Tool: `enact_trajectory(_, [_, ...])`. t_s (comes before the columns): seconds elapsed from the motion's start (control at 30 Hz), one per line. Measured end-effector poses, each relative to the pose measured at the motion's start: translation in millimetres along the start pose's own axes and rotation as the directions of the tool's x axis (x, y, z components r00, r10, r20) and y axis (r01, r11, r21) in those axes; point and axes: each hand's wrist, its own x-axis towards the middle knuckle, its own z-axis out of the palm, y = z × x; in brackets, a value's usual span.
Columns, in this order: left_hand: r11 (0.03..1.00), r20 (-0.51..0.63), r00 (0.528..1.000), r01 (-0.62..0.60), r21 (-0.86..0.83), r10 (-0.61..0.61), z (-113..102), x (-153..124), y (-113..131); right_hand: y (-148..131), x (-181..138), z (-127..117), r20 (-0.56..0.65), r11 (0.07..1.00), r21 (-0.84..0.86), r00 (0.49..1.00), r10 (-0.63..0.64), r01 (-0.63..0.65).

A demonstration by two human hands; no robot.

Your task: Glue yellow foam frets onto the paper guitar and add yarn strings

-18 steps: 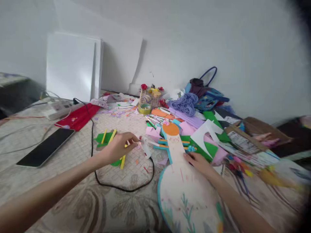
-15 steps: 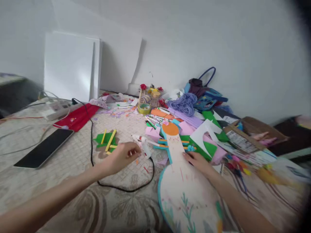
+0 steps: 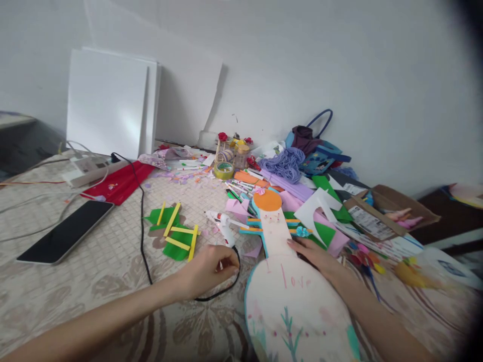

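Observation:
A pale guitar-shaped craft board with an orange round top lies in front of me on the patterned cloth. My right hand rests flat on its neck, fingers stretched out. My left hand is low on the cloth beside the black cable, fingers curled in a pinch around something too small to make out. A white glue gun lies just beyond that hand. Green foam pieces with yellow strips lie to its left.
A black phone lies at the left, with a red cloth and a power strip behind it. White canvases lean on the wall. Tape roll, markers, purple yarn, foam sheets and a cardboard box crowd the right.
My left hand has pulled back from the green and yellow foam pieces toward me, down to the cable. The yellow strips now lie uncovered. My right hand stays on the board's neck.

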Motion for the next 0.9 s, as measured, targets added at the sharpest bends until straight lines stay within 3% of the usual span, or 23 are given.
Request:
enact_trajectory(0.33, [1.0, -0.048, 0.999, 0.017, 0.019, -0.016, -9.3, 3.3, 10.4, -24.2, -41.8, -11.5, -0.044, 0.975, -0.162, 0.986, -0.158, 0.149])
enact_trajectory(0.43, [0.996, -0.168, 0.983, -0.061, 0.059, 0.07, -22.2, 8.9, 24.1, -29.0, -53.9, -7.1, -0.056, 0.959, -0.227, 0.98, -0.188, 0.171])
enact_trajectory(0.53, [0.964, -0.357, 0.898, -0.215, 0.158, 0.258, -42.9, 23.5, 41.5, -33.2, -63.2, -1.4, -0.07, 0.941, -0.285, 0.975, -0.21, 0.182])
enact_trajectory(0.63, [0.854, -0.457, 0.752, -0.267, 0.447, 0.475, -62.0, 45.7, 52.4, -35.9, -68.2, 3.6, -0.067, 0.921, -0.347, 0.975, -0.213, 0.177])
enact_trajectory(0.7, [0.733, -0.426, 0.691, -0.223, 0.643, 0.583, -69.2, 60.5, 54.4, -36.7, -69.3, 5.8, -0.061, 0.914, -0.364, 0.975, -0.214, 0.178])
enact_trajectory(0.8, [0.54, -0.323, 0.665, -0.143, 0.83, 0.673, -71.1, 76.0, 53.1, -37.6, -69.9, 7.8, -0.074, 0.907, -0.376, 0.97, -0.233, 0.189])
enact_trajectory(0.9, [0.399, -0.224, 0.684, -0.107, 0.911, 0.694, -68.4, 82.6, 51.3, -39.2, -70.7, 9.1, -0.083, 0.907, -0.371, 0.966, -0.244, 0.197])
